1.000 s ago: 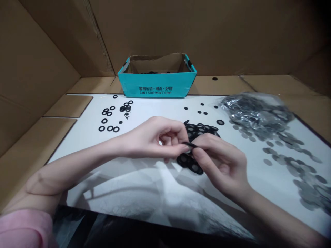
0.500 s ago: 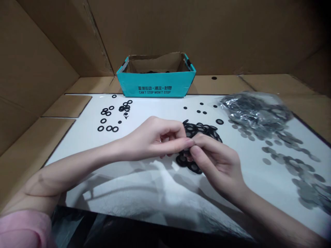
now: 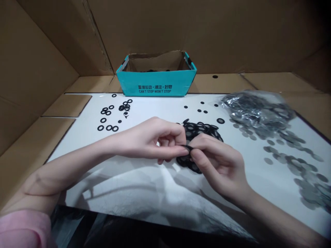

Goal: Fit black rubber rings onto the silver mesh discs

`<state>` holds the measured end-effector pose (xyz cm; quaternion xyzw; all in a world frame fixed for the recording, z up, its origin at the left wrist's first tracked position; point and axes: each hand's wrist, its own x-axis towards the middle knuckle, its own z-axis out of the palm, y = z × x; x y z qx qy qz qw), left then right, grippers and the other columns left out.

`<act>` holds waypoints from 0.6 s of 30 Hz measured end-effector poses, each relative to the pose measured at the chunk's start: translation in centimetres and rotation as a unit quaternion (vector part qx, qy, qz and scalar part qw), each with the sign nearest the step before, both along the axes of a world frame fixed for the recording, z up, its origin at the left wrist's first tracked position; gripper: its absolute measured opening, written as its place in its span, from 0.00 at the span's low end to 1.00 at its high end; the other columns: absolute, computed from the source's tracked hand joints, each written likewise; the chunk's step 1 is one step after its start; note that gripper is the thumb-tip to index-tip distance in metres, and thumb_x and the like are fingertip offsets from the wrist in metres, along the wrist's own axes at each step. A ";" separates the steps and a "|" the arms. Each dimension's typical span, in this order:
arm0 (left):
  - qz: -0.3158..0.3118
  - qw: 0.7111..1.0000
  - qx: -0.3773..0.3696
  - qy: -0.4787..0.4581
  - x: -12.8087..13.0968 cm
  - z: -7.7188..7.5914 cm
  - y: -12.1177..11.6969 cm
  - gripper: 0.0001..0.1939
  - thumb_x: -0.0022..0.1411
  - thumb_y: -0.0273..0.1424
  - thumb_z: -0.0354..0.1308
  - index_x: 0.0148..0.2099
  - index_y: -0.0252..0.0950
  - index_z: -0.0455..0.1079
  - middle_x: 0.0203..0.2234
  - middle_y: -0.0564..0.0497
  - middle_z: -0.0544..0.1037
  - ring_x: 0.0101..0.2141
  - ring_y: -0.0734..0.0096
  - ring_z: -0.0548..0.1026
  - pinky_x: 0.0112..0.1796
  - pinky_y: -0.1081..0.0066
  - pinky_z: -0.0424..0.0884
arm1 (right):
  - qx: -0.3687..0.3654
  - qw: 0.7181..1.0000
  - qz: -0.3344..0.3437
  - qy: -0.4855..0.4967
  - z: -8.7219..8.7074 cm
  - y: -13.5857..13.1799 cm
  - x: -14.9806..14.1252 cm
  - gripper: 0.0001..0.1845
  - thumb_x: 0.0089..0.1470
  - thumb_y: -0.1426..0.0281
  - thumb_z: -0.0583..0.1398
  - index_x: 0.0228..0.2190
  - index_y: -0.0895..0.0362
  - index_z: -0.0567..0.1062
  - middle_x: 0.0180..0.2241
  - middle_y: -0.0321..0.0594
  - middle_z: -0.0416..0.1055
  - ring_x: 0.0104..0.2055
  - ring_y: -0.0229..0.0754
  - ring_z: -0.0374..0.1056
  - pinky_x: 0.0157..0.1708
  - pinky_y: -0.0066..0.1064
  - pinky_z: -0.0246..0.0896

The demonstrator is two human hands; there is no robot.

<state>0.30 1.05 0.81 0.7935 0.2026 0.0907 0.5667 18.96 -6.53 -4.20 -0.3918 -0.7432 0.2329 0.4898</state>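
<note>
My left hand (image 3: 160,139) and my right hand (image 3: 219,160) meet over the middle of the table, fingertips almost touching. Between them they pinch a small black ring (image 3: 188,148), seen nearly edge-on; whether a disc sits inside it is hidden by the fingers. Right behind and beneath the fingers lies a pile of black rings (image 3: 204,128), many with grey discs in their centres. One such ring (image 3: 220,121) rests apart, just right of the pile.
A turquoise box (image 3: 156,82) with dark pieces inside stands at the back. Loose black rings (image 3: 109,127) lie at left. At right are a clear bag of grey discs (image 3: 256,108) and scattered grey discs (image 3: 294,165). Several small black discs (image 3: 199,110) lie behind the pile. Cardboard walls surround the table.
Both hands have shifted slightly, and the fingertips have parted a little, so the pinched black ring now shows between them. Nothing else on the table has visibly moved.
</note>
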 end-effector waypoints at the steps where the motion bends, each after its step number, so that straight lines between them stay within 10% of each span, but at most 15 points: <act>1: -0.005 1.000 -0.015 0.000 -0.1 0.0 0.1 0.08 0.63 0.31 0.59 0.34 0.33 0.65 0.21 0.56 0.72 0.22 0.82 0.71 0.24 0.83 0.67 | 0.006 1.000 0.003 -0.002 0.0 0.0 0.0 0.08 0.58 0.77 0.55 0.28 0.56 0.69 0.23 0.35 0.66 0.25 0.34 0.62 0.25 0.28 0.57; 18: 0.004 1.000 -0.026 0.000 -0.1 0.2 0.0 0.07 0.62 0.28 0.60 0.33 0.31 0.66 0.20 0.58 0.70 0.21 0.86 0.70 0.22 0.88 0.63 | 0.012 1.000 0.026 -0.004 -0.1 0.0 0.2 0.09 0.58 0.79 0.56 0.29 0.55 0.69 0.24 0.35 0.67 0.27 0.34 0.62 0.26 0.27 0.58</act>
